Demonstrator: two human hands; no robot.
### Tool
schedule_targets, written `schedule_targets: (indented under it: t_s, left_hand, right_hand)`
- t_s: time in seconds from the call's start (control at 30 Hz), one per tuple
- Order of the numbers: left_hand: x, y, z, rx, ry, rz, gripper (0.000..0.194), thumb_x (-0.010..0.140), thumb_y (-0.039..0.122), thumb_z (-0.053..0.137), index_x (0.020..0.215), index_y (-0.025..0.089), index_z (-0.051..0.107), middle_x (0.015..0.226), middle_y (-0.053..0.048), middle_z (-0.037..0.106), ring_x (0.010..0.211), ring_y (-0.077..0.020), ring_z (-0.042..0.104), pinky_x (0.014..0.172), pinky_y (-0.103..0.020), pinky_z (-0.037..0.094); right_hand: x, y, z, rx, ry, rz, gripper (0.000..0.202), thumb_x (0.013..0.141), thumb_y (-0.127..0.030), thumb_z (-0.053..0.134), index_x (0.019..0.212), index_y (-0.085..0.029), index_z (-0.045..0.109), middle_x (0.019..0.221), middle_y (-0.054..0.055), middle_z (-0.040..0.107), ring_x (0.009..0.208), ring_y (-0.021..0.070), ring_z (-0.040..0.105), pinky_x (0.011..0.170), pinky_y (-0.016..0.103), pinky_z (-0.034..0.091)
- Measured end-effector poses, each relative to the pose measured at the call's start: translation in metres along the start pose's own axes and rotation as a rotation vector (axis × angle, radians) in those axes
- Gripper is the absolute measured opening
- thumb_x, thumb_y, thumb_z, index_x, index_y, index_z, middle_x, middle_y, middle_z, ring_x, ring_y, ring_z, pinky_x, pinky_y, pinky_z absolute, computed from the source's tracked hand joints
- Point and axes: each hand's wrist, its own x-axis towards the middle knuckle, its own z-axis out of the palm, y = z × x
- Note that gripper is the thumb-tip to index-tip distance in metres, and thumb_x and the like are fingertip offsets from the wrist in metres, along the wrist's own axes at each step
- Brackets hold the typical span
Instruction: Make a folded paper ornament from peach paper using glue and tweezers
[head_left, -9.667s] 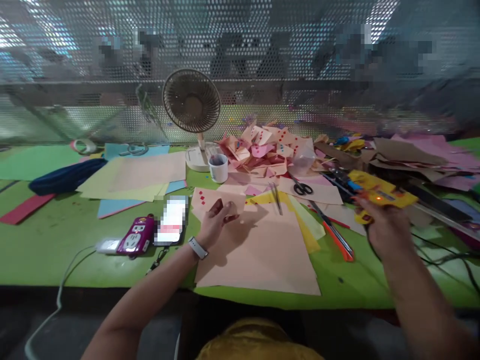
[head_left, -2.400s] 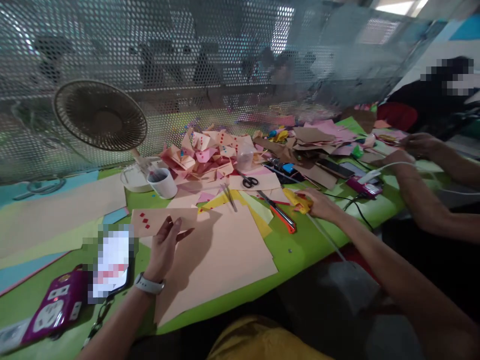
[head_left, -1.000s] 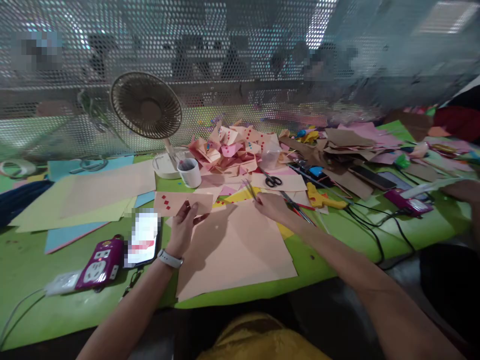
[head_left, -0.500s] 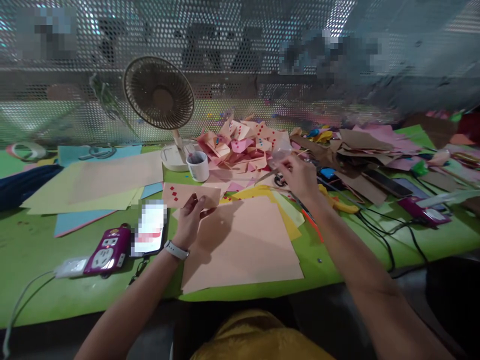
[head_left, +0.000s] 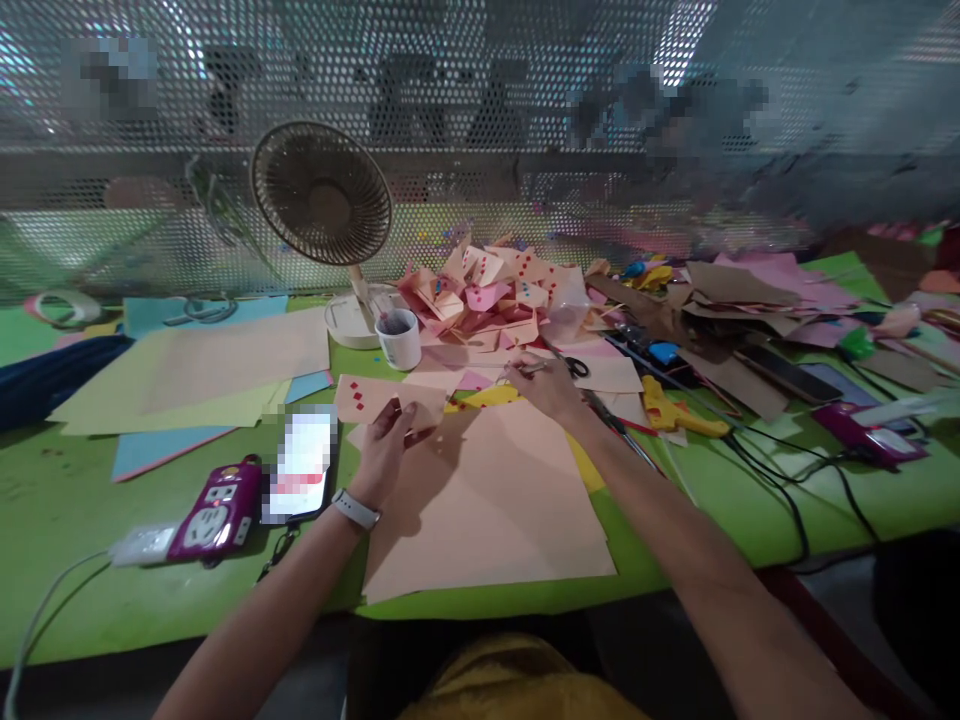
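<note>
My left hand is closed on a small piece of peach paper with red diamond shapes on it, held over a large peach sheet. Just right of it, my right hand hovers past the far edge of that sheet with its fingertips pinched. Something small and thin seems to be between them, too small to name. Black-handled scissors lie beside the right hand, partly hidden by it. Yellow paper peeks out beyond the peach sheet.
A heap of folded peach papers lies behind a white cup and a fan. On the left are a phone and a purple power strip. A yellow glue gun with black cords sits right.
My right hand has moved left and toward me, away from the clear plastic container by the heap, closer to the left hand. My left hand still holds the paper.
</note>
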Motion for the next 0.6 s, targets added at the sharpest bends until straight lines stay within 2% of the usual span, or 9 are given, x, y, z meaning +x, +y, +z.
schedule_targets:
  t_s: [0.1, 0.17, 0.3, 0.4, 0.6]
  left_hand:
    - [0.000, 0.002, 0.002, -0.003, 0.010, -0.028, 0.031, 0.071, 0.038, 0.075, 0.088, 0.018, 0.061, 0.100, -0.003, 0.063, 0.094, -0.0184, 0.063, 0.079, -0.035, 0.060]
    - [-0.001, 0.003, 0.004, -0.013, 0.031, -0.050, 0.031, 0.069, 0.038, 0.077, 0.083, 0.017, 0.059, 0.094, -0.002, 0.062, 0.088, -0.0166, 0.063, 0.079, -0.034, 0.060]
    - [-0.001, 0.004, 0.005, -0.038, 0.049, -0.083, 0.031, 0.067, 0.036, 0.079, 0.079, 0.017, 0.058, 0.087, 0.000, 0.059, 0.083, -0.0153, 0.062, 0.076, -0.033, 0.059]
    - [0.001, 0.001, 0.003, -0.044, 0.046, -0.089, 0.032, 0.067, 0.037, 0.079, 0.082, 0.017, 0.059, 0.090, 0.000, 0.060, 0.083, -0.0153, 0.062, 0.075, -0.032, 0.059]
    - [0.005, -0.005, -0.001, -0.056, 0.055, -0.086, 0.035, 0.065, 0.038, 0.081, 0.082, 0.017, 0.057, 0.082, 0.002, 0.059, 0.075, -0.0132, 0.061, 0.075, -0.033, 0.058]
  right_hand:
    - [-0.008, -0.001, 0.004, 0.305, -0.066, 0.021, 0.024, 0.090, -0.040, 0.050, 0.096, -0.021, 0.062, 0.081, 0.003, 0.072, 0.071, 0.0173, 0.068, 0.064, 0.026, 0.049]
    - [-0.016, -0.005, 0.007, 0.431, -0.143, 0.019, 0.027, 0.090, -0.044, 0.051, 0.101, -0.022, 0.060, 0.085, 0.003, 0.072, 0.070, 0.0166, 0.069, 0.061, 0.025, 0.050]
    - [-0.031, -0.015, 0.017, 0.387, -0.250, -0.073, 0.021, 0.089, -0.041, 0.056, 0.102, -0.025, 0.060, 0.092, 0.002, 0.074, 0.082, 0.0181, 0.070, 0.068, 0.026, 0.052]
    - [-0.036, -0.018, 0.020, 0.365, -0.270, -0.100, 0.019, 0.090, -0.039, 0.057, 0.104, -0.027, 0.060, 0.091, 0.001, 0.075, 0.086, 0.0188, 0.070, 0.072, 0.027, 0.052]
    - [-0.038, -0.018, 0.020, 0.334, -0.256, -0.135, 0.018, 0.091, -0.040, 0.057, 0.103, -0.026, 0.059, 0.087, 0.000, 0.074, 0.076, 0.0173, 0.069, 0.064, 0.024, 0.048]
